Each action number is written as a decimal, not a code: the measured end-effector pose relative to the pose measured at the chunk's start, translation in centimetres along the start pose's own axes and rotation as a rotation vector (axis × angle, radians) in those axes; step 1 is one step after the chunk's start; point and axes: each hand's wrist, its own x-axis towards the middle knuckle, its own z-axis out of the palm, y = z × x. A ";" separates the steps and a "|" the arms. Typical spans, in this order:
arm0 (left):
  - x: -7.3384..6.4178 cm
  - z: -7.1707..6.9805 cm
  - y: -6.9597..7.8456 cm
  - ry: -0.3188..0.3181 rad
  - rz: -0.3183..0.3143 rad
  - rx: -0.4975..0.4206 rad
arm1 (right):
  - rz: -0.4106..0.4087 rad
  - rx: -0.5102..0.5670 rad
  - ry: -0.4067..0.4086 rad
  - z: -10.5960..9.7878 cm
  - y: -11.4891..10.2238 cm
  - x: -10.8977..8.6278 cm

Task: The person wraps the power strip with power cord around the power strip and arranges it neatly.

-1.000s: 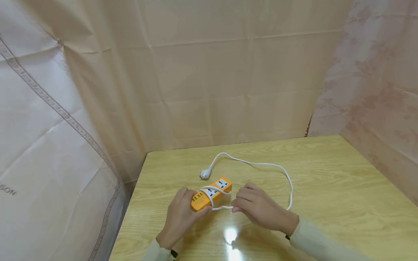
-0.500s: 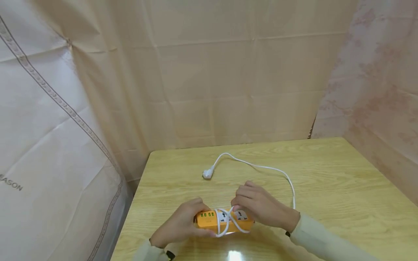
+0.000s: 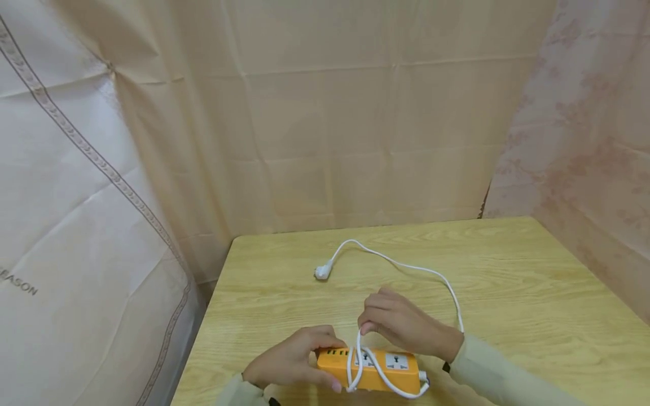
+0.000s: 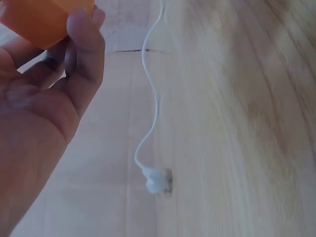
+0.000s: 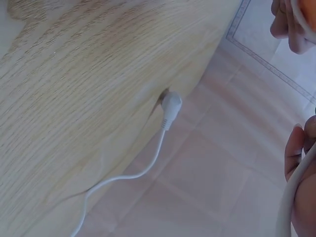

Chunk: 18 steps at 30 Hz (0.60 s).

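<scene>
An orange power strip (image 3: 337,366) with white sockets and small ports is gripped at its left end by my left hand (image 3: 299,358), thumb along the near side. White cord (image 3: 378,369) wraps round the strip and crosses over its sockets. My right hand (image 3: 403,324) pinches the cord just above the strip's far side. In the left wrist view the fingers (image 4: 86,44) curl round the orange strip (image 4: 37,22). The right wrist view catches part of the right hand (image 5: 308,192) with the cord (image 5: 289,202) running along it.
The cord's loose length (image 3: 406,265) curves across the wooden table (image 3: 508,293) behind the hands. It ends in a white plug (image 3: 322,272) lying left of centre. Beige cloth (image 3: 315,141) hangs behind the table, with patterned cloth (image 3: 594,141) on the right.
The strip has turned level and come nearer and to the right, with the left hand on it. The pinched cord has passed from the near side over the top to the far side.
</scene>
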 end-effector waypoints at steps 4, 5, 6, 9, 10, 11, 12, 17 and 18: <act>0.3 0.0 -0.2 -0.024 0.055 -0.056 | 0.020 0.027 -0.005 0.1 0.2 0.0; 0.3 0.0 -0.3 -0.027 0.060 -0.082 | 0.029 0.027 -0.008 0.1 0.2 0.0; 0.4 0.0 -0.4 -0.028 0.075 -0.105 | 0.036 0.029 -0.011 0.2 0.2 0.1; 0.5 0.2 -0.6 -0.022 0.114 -0.179 | 0.050 0.028 -0.011 0.3 0.4 0.3; 0.6 0.2 -0.6 -0.023 0.127 -0.210 | 0.053 0.032 -0.009 0.3 0.4 0.3; 0.6 0.3 -0.6 -0.023 0.147 -0.232 | 0.053 0.033 -0.004 0.4 0.4 0.3; 0.7 0.3 -0.6 -0.024 0.166 -0.254 | 0.054 0.039 -0.003 0.5 0.5 0.3; 0.8 0.3 0.0 0.006 0.187 -0.363 | 0.101 0.108 -0.008 0.8 1.0 -0.4; 0.9 0.3 0.1 0.017 0.184 -0.385 | 0.115 0.122 -0.013 0.9 1.2 -0.6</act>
